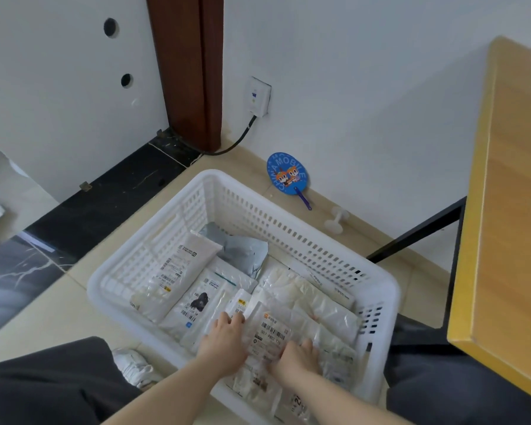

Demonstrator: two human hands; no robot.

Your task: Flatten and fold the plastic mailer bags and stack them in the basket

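Observation:
A white slatted plastic basket [288,228] stands on the floor between my knees. Several folded white mailer bags lie inside it, along with a crumpled grey mailer [242,250] at the back. A folded white mailer with a barcode label [270,332] lies on the stack near the front. My left hand [224,338] grips its left edge, fingers curled over it. My right hand [298,358] holds its lower right edge, fingers tucked against the bag. A taller folded white mailer [175,271] leans at the left inside the basket.
A yellow-topped table [509,210] with black legs stands close on the right. A blue round hand fan [287,174] and a small white dumbbell-shaped object [336,219] lie on the floor by the wall. A white shoe [134,365] sits left of the basket.

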